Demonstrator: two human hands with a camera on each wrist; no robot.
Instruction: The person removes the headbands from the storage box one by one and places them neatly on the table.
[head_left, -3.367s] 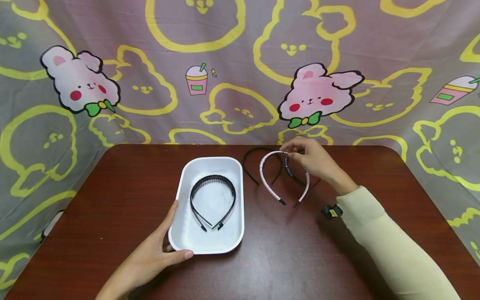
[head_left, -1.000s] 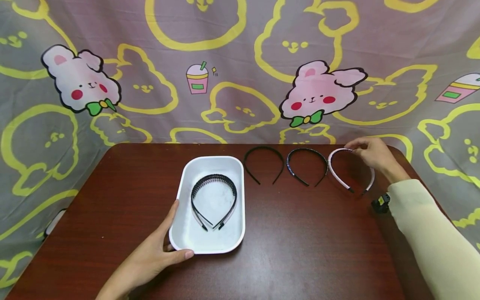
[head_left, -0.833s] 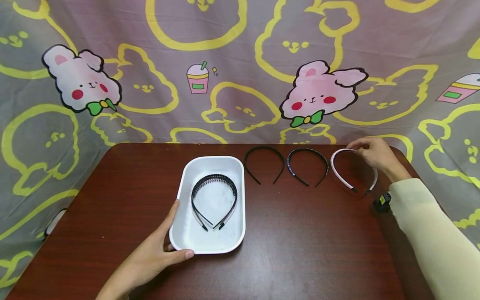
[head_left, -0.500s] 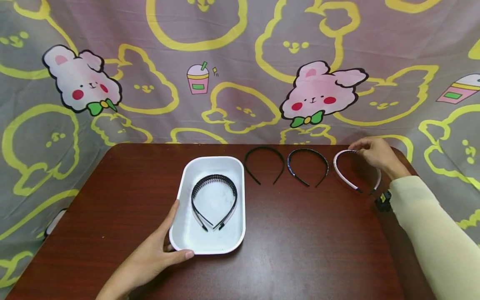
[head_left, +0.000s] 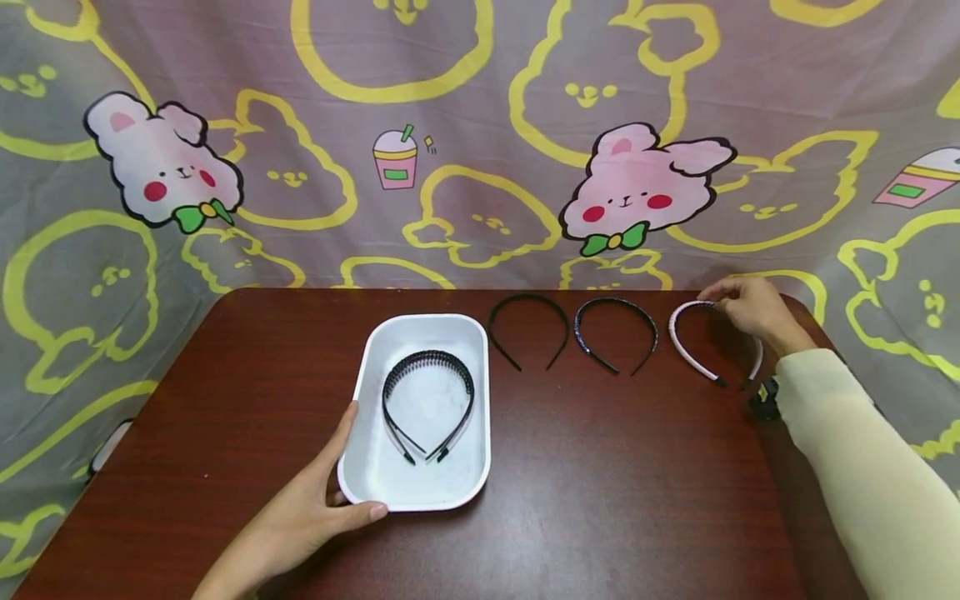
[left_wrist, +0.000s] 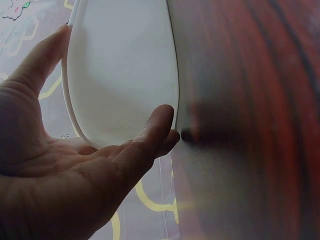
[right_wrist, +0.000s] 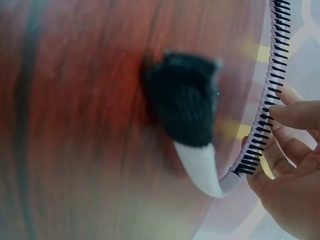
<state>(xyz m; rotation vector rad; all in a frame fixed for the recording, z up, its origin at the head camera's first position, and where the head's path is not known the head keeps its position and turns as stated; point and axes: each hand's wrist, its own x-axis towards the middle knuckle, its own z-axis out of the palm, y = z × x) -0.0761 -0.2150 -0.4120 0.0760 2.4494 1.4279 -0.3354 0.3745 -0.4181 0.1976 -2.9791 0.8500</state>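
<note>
Pale pink, the wrapped headband (head_left: pixel 691 357) lay at the far right of the brown table (head_left: pixel 562 483) in the head view. The right hand (head_left: pixel 761 312) pinched its arch near the top, thumb and fingers brought together on the band. From that grip both legs ran toward the near edge, so the long axis pointed roughly at the wearer, open end foremost. The right hand was plainly the nearer. The left hand (head_left: pixel 315 500) was well apart, gripping the near left corner of a white tray (head_left: pixel 420 487), in which dark headbands (head_left: pixel 427 357) lay nested; their exact number could not be told. Between tray and pink band lay a black headband (head_left: pixel 528 295) and a blue headband (head_left: pixel 582 340), the latter just beside the pink one and judged to restrict sideways travel. The far edge and right corner were close; the greater room lay toward the wearer.

The left wrist view showed thumb and fingers spread around the tray's end; its contents were not visible.

The right wrist view confirmed the pinch on the arch, whose inner side carried black teeth (right_wrist: pixel 277 75). One black tip (right_wrist: pixel 185 100) showed against the table; contact could not be determined.
</note>
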